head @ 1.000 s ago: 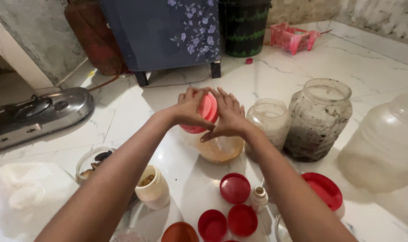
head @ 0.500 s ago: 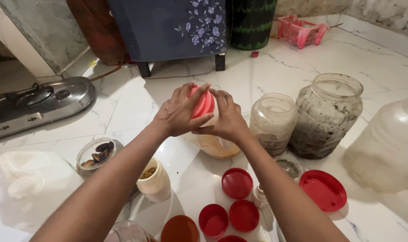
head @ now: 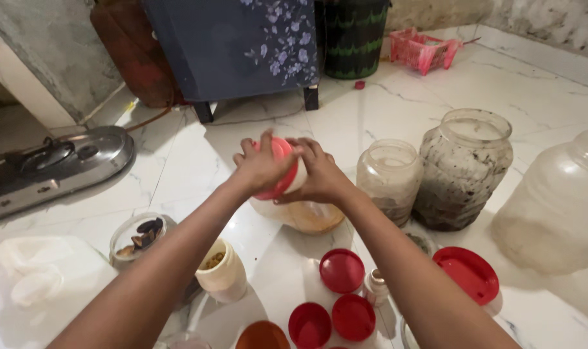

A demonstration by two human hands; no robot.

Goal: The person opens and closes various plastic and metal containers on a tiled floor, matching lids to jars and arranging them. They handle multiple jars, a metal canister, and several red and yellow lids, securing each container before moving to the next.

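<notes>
A pink lid point(head: 276, 169) is being gripped from its left edge by the left hand point(head: 261, 167), whose fingers are being curled closed over the rim. The clear plastic jar point(head: 303, 210) beneath it is being held at the neck by the right hand point(head: 316, 174), wrapped shut around the part just under the lid. The jar is being held tilted on the white marble floor point(head: 501, 90), its lower part showing a tan powdery filling, so the lid is lying between the two palms. Just to the right, two open clear jars point(head: 389, 174) point(head: 462, 168) and a large cloudy container point(head: 555, 207) are being left standing. Nearer the body, several loose red lids point(head: 341, 270) and a small cream jar point(head: 221, 270) are being left on the floor.
</notes>
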